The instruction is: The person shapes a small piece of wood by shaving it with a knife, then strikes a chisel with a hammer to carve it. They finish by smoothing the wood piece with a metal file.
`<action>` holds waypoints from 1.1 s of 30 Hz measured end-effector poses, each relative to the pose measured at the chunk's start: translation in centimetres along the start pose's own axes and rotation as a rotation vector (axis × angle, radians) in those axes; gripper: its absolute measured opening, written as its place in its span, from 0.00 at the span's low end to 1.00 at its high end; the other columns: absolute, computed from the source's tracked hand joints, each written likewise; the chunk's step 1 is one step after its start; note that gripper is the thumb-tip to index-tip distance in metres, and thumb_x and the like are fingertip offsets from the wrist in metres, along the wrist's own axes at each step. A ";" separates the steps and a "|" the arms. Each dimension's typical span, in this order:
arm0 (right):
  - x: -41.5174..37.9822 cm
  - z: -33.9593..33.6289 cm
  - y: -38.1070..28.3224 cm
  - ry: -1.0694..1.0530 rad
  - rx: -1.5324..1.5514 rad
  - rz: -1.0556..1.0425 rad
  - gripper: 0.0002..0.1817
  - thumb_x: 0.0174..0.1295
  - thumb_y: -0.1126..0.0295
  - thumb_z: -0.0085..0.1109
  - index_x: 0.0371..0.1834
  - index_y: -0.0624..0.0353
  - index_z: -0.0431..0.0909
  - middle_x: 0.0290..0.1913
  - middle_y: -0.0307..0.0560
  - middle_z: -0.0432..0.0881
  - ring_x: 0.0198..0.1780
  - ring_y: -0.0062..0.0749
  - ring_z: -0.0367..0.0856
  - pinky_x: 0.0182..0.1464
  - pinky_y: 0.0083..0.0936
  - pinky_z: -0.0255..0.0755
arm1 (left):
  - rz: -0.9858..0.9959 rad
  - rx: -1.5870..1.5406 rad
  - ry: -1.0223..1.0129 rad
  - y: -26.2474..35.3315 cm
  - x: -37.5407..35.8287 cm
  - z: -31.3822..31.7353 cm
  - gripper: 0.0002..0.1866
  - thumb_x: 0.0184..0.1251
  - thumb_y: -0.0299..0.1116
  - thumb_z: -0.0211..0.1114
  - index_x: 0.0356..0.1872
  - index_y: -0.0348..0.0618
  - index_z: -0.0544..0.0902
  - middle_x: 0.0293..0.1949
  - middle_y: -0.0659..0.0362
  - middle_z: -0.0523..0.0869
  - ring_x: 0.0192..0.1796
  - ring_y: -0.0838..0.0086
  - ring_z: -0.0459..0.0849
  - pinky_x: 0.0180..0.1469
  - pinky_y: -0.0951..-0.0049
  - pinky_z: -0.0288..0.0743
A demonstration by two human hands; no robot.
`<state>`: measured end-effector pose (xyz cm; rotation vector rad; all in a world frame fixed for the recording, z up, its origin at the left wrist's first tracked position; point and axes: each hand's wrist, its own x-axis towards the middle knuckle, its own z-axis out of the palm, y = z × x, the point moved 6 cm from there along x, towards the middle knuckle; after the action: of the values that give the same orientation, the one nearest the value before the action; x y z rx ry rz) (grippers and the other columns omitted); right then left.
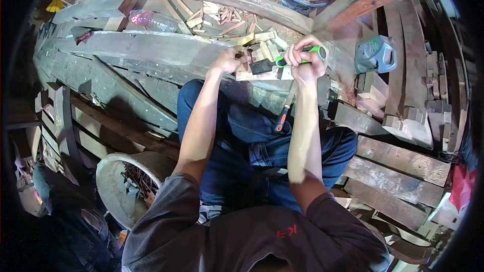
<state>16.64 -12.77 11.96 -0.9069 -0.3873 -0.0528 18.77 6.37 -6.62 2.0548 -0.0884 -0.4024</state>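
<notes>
My right hand (306, 60) is wrapped around the green and black handle of a mallet. The black mallet head (261, 66) is over a pale wooden block (244, 76) in front of my lap. At the block's left end, the fingers of my left hand (229, 61) are pinched together on a small brownish piece of wood (246, 66), partly hidden by the fingers. Below my right wrist, a tool with a black and red handle (281, 120) points its narrow metal blade toward the block.
Wood offcuts (217, 15) lie scattered beyond the thick beam (131, 48). A plastic bottle (151, 21) is on the left, a grey-blue jug (375, 55) on the right. A bucket of wood pieces (304, 5) stands at the back. A white bucket (113, 186) is beside my left hip.
</notes>
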 end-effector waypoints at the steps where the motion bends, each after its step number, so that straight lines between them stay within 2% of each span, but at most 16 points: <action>1: 0.0 0.0 0.1 0.002 0.002 0.003 0.10 0.45 0.74 0.53 0.24 0.74 0.72 0.12 0.45 0.63 0.12 0.26 0.60 0.17 0.26 0.56 | -0.008 -0.013 -0.018 -0.1 0.0 0.1 0.13 0.67 0.47 0.68 0.42 0.50 0.86 0.44 0.56 0.89 0.51 0.63 0.85 0.55 0.64 0.74; 7: -0.4 -0.9 0.1 0.019 0.056 -0.030 0.09 0.46 0.75 0.54 0.26 0.74 0.73 0.12 0.47 0.65 0.12 0.27 0.60 0.17 0.26 0.57 | -0.034 -0.017 -0.019 0.6 -0.5 -0.3 0.14 0.67 0.47 0.68 0.42 0.50 0.86 0.45 0.56 0.89 0.51 0.64 0.85 0.56 0.64 0.74; 13: -0.8 -1.9 -0.1 0.030 0.088 -0.078 0.10 0.48 0.74 0.52 0.27 0.74 0.72 0.12 0.47 0.64 0.12 0.26 0.60 0.17 0.26 0.57 | -0.089 0.028 -0.019 2.6 -1.7 -1.1 0.15 0.67 0.48 0.68 0.48 0.54 0.87 0.49 0.57 0.89 0.55 0.65 0.84 0.59 0.63 0.73; 16: -1.0 -2.6 -0.1 0.058 0.089 -0.073 0.10 0.47 0.73 0.51 0.27 0.72 0.72 0.12 0.44 0.62 0.13 0.27 0.60 0.17 0.27 0.56 | -0.080 -0.024 -0.038 0.8 -0.6 -0.3 0.16 0.67 0.49 0.68 0.50 0.55 0.86 0.50 0.56 0.89 0.57 0.64 0.83 0.61 0.62 0.72; 19: -1.4 -3.1 -0.1 0.098 0.112 -0.084 0.10 0.46 0.72 0.50 0.26 0.71 0.71 0.12 0.43 0.61 0.13 0.28 0.60 0.18 0.27 0.55 | 0.001 -0.115 0.018 0.1 -0.1 0.0 0.12 0.64 0.43 0.72 0.45 0.52 0.87 0.38 0.58 0.90 0.41 0.71 0.86 0.46 0.68 0.77; 23: -1.7 -2.8 -0.4 0.014 0.009 -0.072 0.10 0.48 0.68 0.49 0.28 0.66 0.69 0.15 0.42 0.61 0.15 0.27 0.60 0.22 0.27 0.57 | 0.000 -0.143 -0.005 0.5 -0.2 0.0 0.11 0.67 0.39 0.70 0.44 0.47 0.87 0.35 0.59 0.90 0.38 0.75 0.85 0.42 0.71 0.76; 24: -1.7 -2.8 -0.5 0.005 0.011 -0.072 0.10 0.48 0.69 0.49 0.28 0.67 0.69 0.15 0.42 0.62 0.16 0.27 0.60 0.22 0.28 0.57 | 0.050 -0.171 0.003 1.2 -0.5 -0.2 0.09 0.68 0.38 0.69 0.43 0.46 0.87 0.33 0.59 0.90 0.37 0.76 0.84 0.41 0.72 0.76; 27: -1.8 -2.7 -0.7 0.023 0.000 -0.084 0.10 0.47 0.69 0.49 0.28 0.67 0.69 0.16 0.43 0.62 0.16 0.27 0.60 0.22 0.28 0.57 | -0.074 -0.108 -0.074 1.2 -0.6 -0.4 0.16 0.68 0.46 0.69 0.49 0.51 0.87 0.43 0.57 0.90 0.50 0.70 0.85 0.56 0.68 0.74; 28: -1.8 -2.7 -0.9 0.129 0.056 -0.124 0.11 0.42 0.72 0.49 0.24 0.72 0.69 0.13 0.46 0.61 0.14 0.28 0.59 0.19 0.30 0.56 | -0.062 -0.202 -0.124 0.5 -0.2 0.1 0.16 0.68 0.46 0.69 0.49 0.49 0.87 0.45 0.56 0.90 0.52 0.69 0.85 0.57 0.67 0.74; 31: -1.9 -2.6 -2.0 -0.029 0.105 -0.148 0.11 0.50 0.73 0.52 0.31 0.72 0.70 0.17 0.45 0.65 0.18 0.27 0.62 0.23 0.30 0.59 | -0.079 -0.053 -0.032 0.7 -0.4 -0.3 0.16 0.68 0.45 0.69 0.48 0.47 0.87 0.46 0.55 0.89 0.52 0.69 0.84 0.57 0.66 0.74; 32: -2.0 -2.2 -2.4 -0.085 0.090 -0.154 0.11 0.53 0.72 0.52 0.34 0.72 0.70 0.19 0.44 0.66 0.19 0.27 0.62 0.25 0.30 0.60 | -0.088 -0.023 -0.060 0.4 -0.1 -0.2 0.15 0.68 0.44 0.69 0.48 0.47 0.87 0.46 0.55 0.89 0.51 0.68 0.84 0.56 0.67 0.74; 33: -2.1 -2.0 -2.6 -0.067 0.096 -0.141 0.11 0.51 0.73 0.51 0.33 0.71 0.70 0.19 0.44 0.66 0.19 0.27 0.62 0.25 0.29 0.60 | -0.090 -0.055 -0.064 0.4 -0.1 -0.2 0.15 0.68 0.44 0.69 0.48 0.47 0.87 0.45 0.56 0.89 0.51 0.69 0.84 0.56 0.67 0.74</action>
<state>14.76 -16.18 12.09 -0.7876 -0.5118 -0.1326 18.79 6.42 -6.18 1.9973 -0.0226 -0.5211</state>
